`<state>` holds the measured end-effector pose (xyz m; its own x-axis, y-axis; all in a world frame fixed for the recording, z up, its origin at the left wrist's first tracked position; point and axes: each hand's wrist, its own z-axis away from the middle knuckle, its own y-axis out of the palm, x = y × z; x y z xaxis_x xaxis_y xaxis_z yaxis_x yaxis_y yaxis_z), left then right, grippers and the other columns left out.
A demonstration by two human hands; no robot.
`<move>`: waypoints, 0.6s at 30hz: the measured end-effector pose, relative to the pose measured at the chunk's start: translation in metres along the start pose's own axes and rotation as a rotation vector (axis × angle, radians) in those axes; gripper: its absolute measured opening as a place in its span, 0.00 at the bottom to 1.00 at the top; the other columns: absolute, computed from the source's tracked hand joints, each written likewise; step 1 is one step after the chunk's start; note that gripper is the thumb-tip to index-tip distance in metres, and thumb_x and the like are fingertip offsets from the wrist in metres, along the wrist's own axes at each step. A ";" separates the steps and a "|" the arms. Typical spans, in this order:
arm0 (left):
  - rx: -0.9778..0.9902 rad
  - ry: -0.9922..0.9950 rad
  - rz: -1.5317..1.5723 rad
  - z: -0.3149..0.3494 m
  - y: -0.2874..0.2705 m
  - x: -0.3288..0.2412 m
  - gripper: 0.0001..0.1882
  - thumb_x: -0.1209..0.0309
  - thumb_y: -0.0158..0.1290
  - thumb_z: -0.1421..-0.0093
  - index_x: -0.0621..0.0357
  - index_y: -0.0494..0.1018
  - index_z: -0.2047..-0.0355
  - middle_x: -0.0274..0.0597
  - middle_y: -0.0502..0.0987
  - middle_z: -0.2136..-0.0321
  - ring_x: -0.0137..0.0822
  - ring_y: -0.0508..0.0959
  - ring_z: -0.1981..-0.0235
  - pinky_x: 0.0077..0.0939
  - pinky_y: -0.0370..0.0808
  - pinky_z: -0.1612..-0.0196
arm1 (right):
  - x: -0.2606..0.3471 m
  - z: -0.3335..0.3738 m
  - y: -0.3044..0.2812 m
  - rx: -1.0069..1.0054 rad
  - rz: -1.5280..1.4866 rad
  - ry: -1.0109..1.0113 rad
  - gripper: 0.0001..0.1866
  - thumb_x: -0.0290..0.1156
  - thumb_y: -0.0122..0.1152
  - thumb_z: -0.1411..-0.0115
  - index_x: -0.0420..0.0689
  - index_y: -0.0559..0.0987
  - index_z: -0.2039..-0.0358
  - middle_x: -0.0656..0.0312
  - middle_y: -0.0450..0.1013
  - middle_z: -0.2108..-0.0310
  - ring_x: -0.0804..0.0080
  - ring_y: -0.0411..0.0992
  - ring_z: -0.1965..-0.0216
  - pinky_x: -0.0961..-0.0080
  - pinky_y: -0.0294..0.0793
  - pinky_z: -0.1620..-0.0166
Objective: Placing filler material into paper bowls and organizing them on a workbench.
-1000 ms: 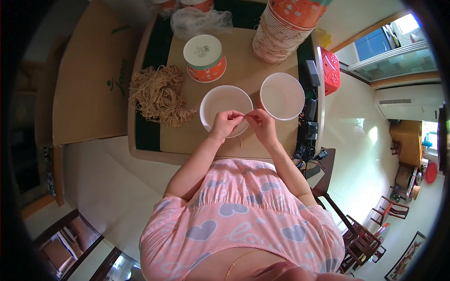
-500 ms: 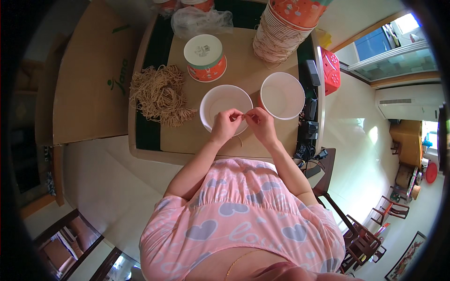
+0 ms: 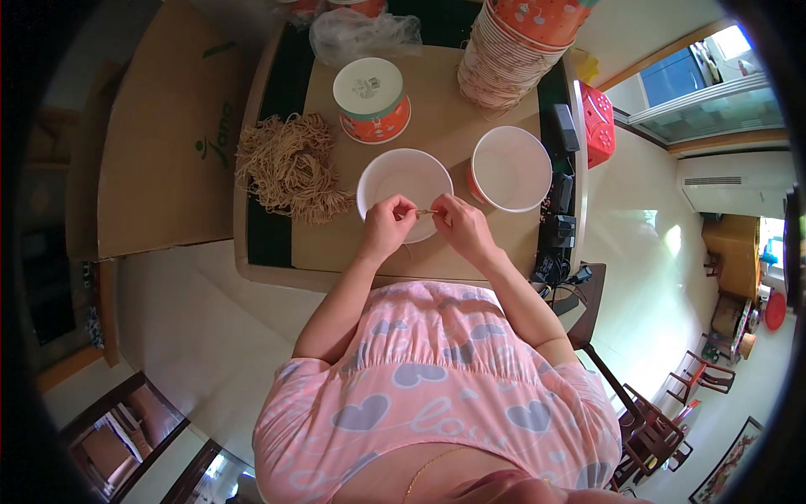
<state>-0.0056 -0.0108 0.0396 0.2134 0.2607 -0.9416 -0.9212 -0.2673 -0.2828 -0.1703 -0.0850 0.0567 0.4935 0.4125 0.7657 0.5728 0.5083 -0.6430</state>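
Over the near part of a white-lined paper bucket [image 3: 395, 172], my left hand [image 3: 389, 225] and my right hand [image 3: 463, 225] face each other in a pinch. A short stretch of tan string [image 3: 426, 212] runs taut between their fingertips; both are closed on it. A thin end of it seems to trail below, near the bucket's rim. Right of this bucket stands another open paper bucket [image 3: 510, 168], and behind it an upside-down orange one [image 3: 374, 126] with a white base. A tangled heap of tan string [image 3: 294, 168] lies to the left.
A tall stack of nested paper buckets [image 3: 512, 67] stands at the back right, beside a crumpled clear plastic bag [image 3: 361, 38]. Black adapters [image 3: 558, 231] and cables line the right table edge. A large cardboard box [image 3: 168, 143] rises on the left.
My hands have drawn slightly apart, the left moving left and my right staying near the bucket's rim. More of the string shows between my fingertips.
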 end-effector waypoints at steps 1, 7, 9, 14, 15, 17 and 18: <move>0.007 -0.017 0.020 0.000 -0.001 -0.001 0.03 0.77 0.54 0.46 0.65 0.74 0.72 0.40 0.79 0.77 0.29 0.80 0.74 0.21 0.75 0.70 | -0.002 0.001 0.001 -0.001 0.016 -0.001 0.08 0.28 0.57 0.46 0.43 0.72 0.66 0.55 0.74 0.69 0.57 0.75 0.71 0.65 0.75 0.69; 0.084 -0.046 0.122 0.000 0.002 0.009 0.04 0.78 0.53 0.44 0.66 0.73 0.69 0.42 0.79 0.75 0.30 0.80 0.72 0.21 0.76 0.67 | 0.004 0.002 0.003 -0.031 -0.009 -0.030 0.06 0.30 0.58 0.46 0.45 0.74 0.67 0.56 0.74 0.70 0.57 0.75 0.72 0.65 0.74 0.69; 0.099 -0.056 0.138 0.000 0.003 0.007 0.04 0.78 0.52 0.44 0.66 0.73 0.68 0.42 0.79 0.74 0.30 0.80 0.71 0.21 0.76 0.67 | 0.002 0.002 0.005 0.003 0.027 -0.017 0.06 0.30 0.58 0.45 0.45 0.74 0.68 0.56 0.75 0.70 0.57 0.75 0.72 0.65 0.74 0.69; 0.089 0.026 0.083 0.002 0.005 -0.001 0.08 0.76 0.55 0.44 0.64 0.75 0.64 0.42 0.80 0.74 0.29 0.80 0.73 0.21 0.76 0.68 | 0.000 0.002 0.006 -0.047 0.006 -0.017 0.05 0.30 0.58 0.45 0.44 0.75 0.69 0.57 0.75 0.71 0.57 0.75 0.71 0.64 0.74 0.69; 0.089 0.026 0.082 0.002 0.005 -0.005 0.08 0.76 0.55 0.44 0.64 0.75 0.64 0.42 0.80 0.74 0.29 0.80 0.73 0.21 0.76 0.68 | 0.000 0.002 0.006 -0.046 0.006 -0.018 0.05 0.30 0.58 0.45 0.44 0.75 0.69 0.57 0.75 0.71 0.57 0.75 0.71 0.64 0.74 0.69; 0.086 -0.026 0.015 0.000 0.005 -0.010 0.06 0.76 0.56 0.44 0.64 0.76 0.66 0.42 0.80 0.75 0.29 0.79 0.74 0.21 0.75 0.69 | 0.002 0.001 0.006 -0.051 -0.026 -0.009 0.05 0.30 0.58 0.45 0.43 0.75 0.69 0.56 0.75 0.71 0.56 0.75 0.71 0.64 0.74 0.69; 0.086 -0.026 0.015 0.000 0.005 -0.011 0.06 0.76 0.56 0.44 0.64 0.76 0.66 0.42 0.80 0.75 0.29 0.79 0.74 0.21 0.75 0.69 | 0.003 0.001 0.005 -0.051 -0.025 -0.009 0.05 0.30 0.58 0.45 0.43 0.75 0.69 0.56 0.75 0.71 0.56 0.75 0.71 0.64 0.74 0.69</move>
<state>-0.0123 -0.0150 0.0489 0.1915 0.2811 -0.9404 -0.9490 -0.1915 -0.2505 -0.1667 -0.0804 0.0560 0.4728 0.4069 0.7816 0.6175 0.4797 -0.6233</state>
